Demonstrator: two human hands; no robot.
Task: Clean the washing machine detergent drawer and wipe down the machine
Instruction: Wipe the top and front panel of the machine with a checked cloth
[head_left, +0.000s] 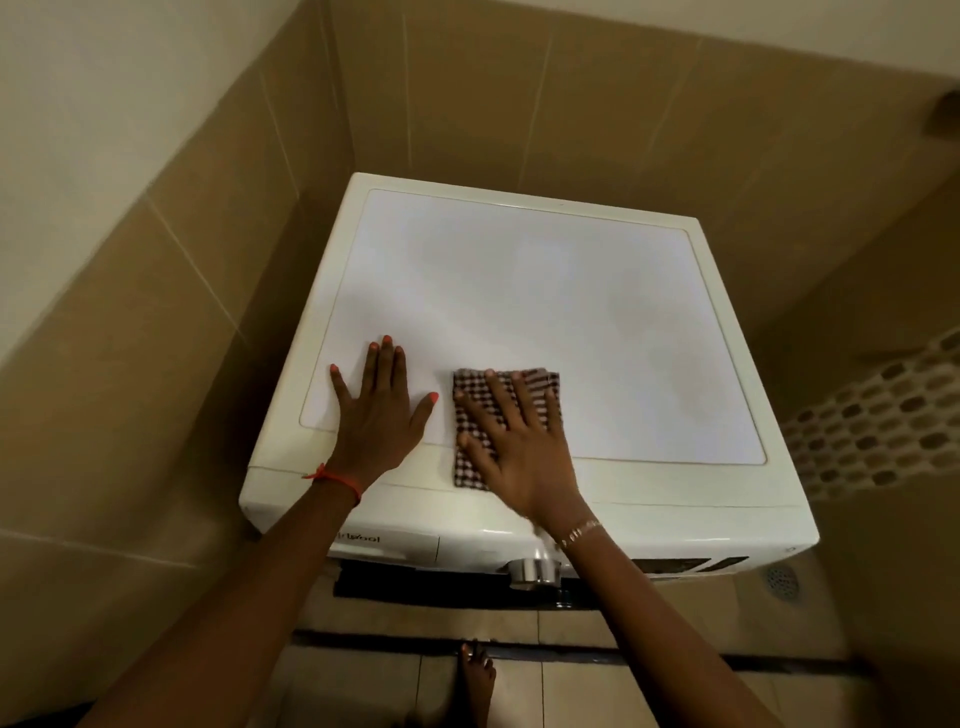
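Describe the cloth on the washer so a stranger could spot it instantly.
Find the white washing machine in the tiled corner. Near its top's front edge, under the right hand, lies a brown-and-white checked cloth, the only patterned thing there.

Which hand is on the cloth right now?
The right hand: it presses flat, fingers spread, on the checked cloth near the front edge of the washing machine. The left hand rests flat on the bare white top beside it.
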